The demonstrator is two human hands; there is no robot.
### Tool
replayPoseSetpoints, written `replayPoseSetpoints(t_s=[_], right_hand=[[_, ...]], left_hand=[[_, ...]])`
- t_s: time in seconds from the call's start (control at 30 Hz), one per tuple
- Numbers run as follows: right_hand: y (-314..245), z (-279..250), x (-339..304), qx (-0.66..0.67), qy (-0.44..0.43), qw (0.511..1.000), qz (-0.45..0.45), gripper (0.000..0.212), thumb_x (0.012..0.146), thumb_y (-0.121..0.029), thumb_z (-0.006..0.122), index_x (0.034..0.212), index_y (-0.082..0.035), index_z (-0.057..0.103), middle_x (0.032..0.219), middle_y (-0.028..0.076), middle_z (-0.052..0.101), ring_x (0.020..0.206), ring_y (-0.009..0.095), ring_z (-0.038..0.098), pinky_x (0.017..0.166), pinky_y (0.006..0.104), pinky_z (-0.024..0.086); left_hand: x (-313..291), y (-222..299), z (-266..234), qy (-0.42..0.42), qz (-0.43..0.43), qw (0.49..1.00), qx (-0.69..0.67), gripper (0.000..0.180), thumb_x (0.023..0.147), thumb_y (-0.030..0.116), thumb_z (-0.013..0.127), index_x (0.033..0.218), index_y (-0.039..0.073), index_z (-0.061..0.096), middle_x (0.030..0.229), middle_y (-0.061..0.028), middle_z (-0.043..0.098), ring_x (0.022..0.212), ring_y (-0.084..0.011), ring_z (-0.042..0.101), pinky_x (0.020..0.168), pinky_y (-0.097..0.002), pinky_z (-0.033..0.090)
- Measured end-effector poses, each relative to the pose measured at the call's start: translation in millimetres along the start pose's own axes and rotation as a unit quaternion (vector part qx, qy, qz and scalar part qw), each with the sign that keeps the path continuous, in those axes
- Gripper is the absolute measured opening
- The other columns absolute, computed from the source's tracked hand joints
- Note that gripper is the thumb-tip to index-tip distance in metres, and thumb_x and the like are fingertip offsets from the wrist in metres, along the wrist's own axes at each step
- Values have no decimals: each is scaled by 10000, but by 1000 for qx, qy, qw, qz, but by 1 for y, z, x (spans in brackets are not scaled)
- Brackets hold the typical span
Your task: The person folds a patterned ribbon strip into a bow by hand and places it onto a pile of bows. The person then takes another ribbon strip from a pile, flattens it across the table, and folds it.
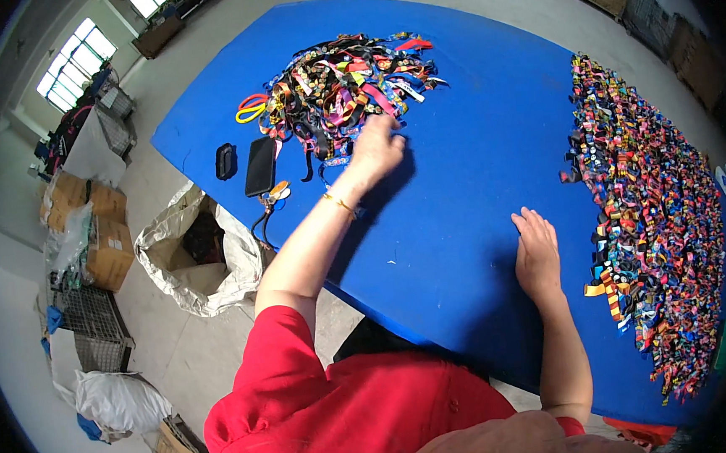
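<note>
A loose heap of colourful woven straps (328,90), like lanyards or wristbands, lies at the far left of the blue table (461,177). At the heap's near edge is my left hand (377,150), its fingers curled in at the straps. The fingertips are hidden, so whatever they pinch cannot be made out. My right hand (537,252) rests on the bare blue top to the right, fingers stretched out and holding nothing. Beyond it, a broad bed of many small strap pieces (657,223) in mixed colours covers the table's right side.
Left of the heap lie a black phone (259,166), a small black case (225,161) and dark-handled pliers or snips (267,208). A large whitish sack (177,277) stands open on the floor by the table. Cardboard boxes (107,244) and wire crates (100,321) line the left wall.
</note>
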State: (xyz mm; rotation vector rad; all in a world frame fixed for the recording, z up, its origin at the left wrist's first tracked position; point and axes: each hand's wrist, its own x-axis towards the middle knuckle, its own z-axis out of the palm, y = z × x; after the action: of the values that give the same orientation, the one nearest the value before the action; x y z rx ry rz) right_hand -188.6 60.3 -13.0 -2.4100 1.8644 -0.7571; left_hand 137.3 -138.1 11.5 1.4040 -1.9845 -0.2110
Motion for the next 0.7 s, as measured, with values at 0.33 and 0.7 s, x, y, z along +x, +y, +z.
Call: replayPoseSetpoints(t_s=[0.33,0.7], right_hand=[[-3,-5,-1,37,0,999,16,393,910,22,517,1293,-35,583,1362,193,563,1318,392,505,1132,545,344],[-11,-17,9,34,-27,998,51,359,909,24,529,1254,-16,619,1355,200,571,1297,397,515,1119,526,354]], left_hand=[[102,-104,-30,19,10,979,205,413,813,154,656,1210,46,619,1273,-208,593,1223,-413,541,1035,-500,464],[178,-152,-18,-103,-188,948,234,1006,682,306,749,1577,305,289,1637,-136,276,1461,-433,325,1139,-572,368]])
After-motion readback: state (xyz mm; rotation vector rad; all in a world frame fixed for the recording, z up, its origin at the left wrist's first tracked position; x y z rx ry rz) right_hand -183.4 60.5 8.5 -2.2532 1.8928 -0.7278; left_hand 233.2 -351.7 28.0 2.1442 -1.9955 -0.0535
